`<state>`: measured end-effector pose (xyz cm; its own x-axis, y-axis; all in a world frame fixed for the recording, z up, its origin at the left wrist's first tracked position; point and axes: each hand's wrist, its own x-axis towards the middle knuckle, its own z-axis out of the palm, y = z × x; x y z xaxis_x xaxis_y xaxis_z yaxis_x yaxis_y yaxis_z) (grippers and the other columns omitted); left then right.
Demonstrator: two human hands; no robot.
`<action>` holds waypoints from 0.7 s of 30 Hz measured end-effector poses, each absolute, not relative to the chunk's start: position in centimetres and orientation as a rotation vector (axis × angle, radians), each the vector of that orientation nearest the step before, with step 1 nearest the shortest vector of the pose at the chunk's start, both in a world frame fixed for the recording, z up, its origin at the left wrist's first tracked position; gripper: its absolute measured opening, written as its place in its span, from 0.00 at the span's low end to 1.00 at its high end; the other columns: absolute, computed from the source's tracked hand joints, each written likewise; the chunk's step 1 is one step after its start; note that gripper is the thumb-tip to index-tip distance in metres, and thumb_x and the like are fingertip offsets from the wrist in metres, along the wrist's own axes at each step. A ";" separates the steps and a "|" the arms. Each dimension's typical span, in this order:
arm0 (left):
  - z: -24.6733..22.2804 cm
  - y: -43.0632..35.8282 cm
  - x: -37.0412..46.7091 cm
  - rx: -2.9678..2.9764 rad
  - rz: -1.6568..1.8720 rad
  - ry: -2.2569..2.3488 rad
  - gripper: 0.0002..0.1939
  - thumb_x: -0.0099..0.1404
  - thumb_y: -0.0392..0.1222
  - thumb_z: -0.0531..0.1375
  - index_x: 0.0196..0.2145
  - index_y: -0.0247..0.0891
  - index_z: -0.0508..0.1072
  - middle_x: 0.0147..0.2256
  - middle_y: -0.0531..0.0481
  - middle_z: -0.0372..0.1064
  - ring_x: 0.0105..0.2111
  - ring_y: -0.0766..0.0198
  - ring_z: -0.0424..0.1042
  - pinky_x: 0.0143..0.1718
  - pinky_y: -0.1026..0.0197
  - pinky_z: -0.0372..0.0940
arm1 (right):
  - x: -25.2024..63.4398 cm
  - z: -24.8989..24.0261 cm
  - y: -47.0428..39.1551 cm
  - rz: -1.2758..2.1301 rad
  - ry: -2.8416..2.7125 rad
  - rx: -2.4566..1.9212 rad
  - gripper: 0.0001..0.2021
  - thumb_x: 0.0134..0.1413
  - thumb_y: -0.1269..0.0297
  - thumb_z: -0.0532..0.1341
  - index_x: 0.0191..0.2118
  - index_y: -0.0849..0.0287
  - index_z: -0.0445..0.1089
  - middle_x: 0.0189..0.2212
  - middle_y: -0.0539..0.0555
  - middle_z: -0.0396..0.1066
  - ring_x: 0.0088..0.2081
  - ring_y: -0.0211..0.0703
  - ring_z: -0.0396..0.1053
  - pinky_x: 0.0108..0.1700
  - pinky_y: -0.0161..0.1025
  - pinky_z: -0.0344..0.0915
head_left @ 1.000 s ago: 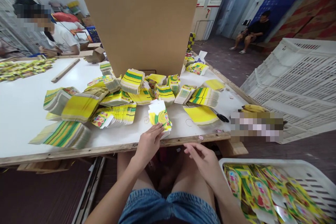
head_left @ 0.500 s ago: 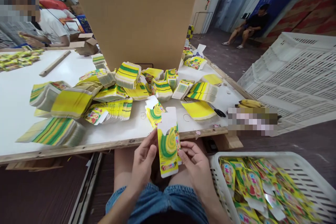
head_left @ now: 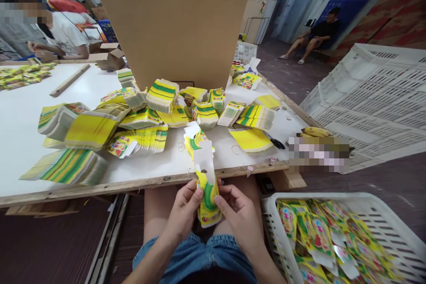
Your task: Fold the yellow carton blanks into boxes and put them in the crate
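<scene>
A yellow and green printed carton [head_left: 208, 202] is held over my lap, its white top flap pointing away from me. My left hand [head_left: 184, 208] pinches the carton's left edge between thumb and fingers. On the opposite edge, my right hand [head_left: 240, 213] grips it, thumb on the front face and fingers behind. Just beyond, a small pile of similar cartons [head_left: 194, 139] lies near the table's front edge. Farther back are several stacks of flat cartons [head_left: 163, 96], some fanned out.
To my right stands a white plastic basket [head_left: 361, 197] full of cartons. A tall cardboard box [head_left: 173, 22] rises behind the stacks on the white table [head_left: 20, 142]. Scissors [head_left: 277, 143] lie by its right edge, near stacked white crates [head_left: 372, 102]. A co-worker [head_left: 66, 37] sits at the far left.
The carton has turned and shifted slightly left and down, and its sides now look squeezed narrower. My right thumb has moved onto its front face; my left fingers have closed on its edge.
</scene>
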<state>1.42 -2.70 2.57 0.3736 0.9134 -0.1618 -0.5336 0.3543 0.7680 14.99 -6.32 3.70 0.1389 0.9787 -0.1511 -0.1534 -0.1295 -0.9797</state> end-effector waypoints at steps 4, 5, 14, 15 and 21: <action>2.1 -2.7 1.8 0.808 1.097 0.871 0.19 0.61 0.50 0.64 0.45 0.35 0.74 0.41 0.44 0.78 0.43 0.54 0.75 0.44 0.57 0.70 | 14.5 3.5 -6.4 1.189 -0.963 -1.368 0.14 0.54 0.52 0.63 0.32 0.60 0.70 0.27 0.53 0.72 0.32 0.46 0.70 0.34 0.39 0.68; 2.1 -2.7 1.8 0.859 1.100 0.909 0.20 0.61 0.50 0.63 0.47 0.35 0.71 0.42 0.43 0.77 0.44 0.54 0.75 0.44 0.57 0.70 | 14.5 3.4 -6.3 1.166 -0.965 -1.394 0.14 0.55 0.52 0.63 0.31 0.59 0.69 0.27 0.53 0.71 0.31 0.45 0.70 0.33 0.38 0.68; 2.8 -2.6 0.1 0.999 0.938 0.713 0.34 0.63 0.40 0.62 0.61 0.45 0.50 0.50 0.41 0.71 0.47 0.56 0.74 0.45 0.58 0.68 | 16.1 2.6 -5.6 1.094 -1.146 -1.253 0.23 0.56 0.60 0.63 0.57 0.52 0.61 0.45 0.56 0.72 0.33 0.41 0.71 0.39 0.38 0.70; 2.8 -2.4 -0.2 0.985 0.908 0.676 0.32 0.63 0.40 0.63 0.60 0.44 0.53 0.49 0.41 0.72 0.46 0.56 0.74 0.44 0.59 0.68 | 16.4 2.7 -5.6 1.144 -1.163 -1.207 0.23 0.58 0.60 0.62 0.58 0.51 0.60 0.45 0.56 0.72 0.34 0.41 0.71 0.40 0.38 0.70; 2.8 -2.1 -0.8 0.907 0.789 0.538 0.23 0.57 0.35 0.68 0.46 0.41 0.63 0.38 0.48 0.76 0.35 0.63 0.76 0.37 0.64 0.69 | 18.1 3.7 -5.0 1.290 -1.300 -1.144 0.09 0.61 0.58 0.59 0.42 0.56 0.68 0.32 0.51 0.71 0.34 0.42 0.69 0.36 0.35 0.67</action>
<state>-0.80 -2.12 2.77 0.6064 0.7905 -0.0862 -0.3695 0.3761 0.8497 18.07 -5.02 3.75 -0.1186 0.9929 0.0085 -0.0004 0.0085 -1.0000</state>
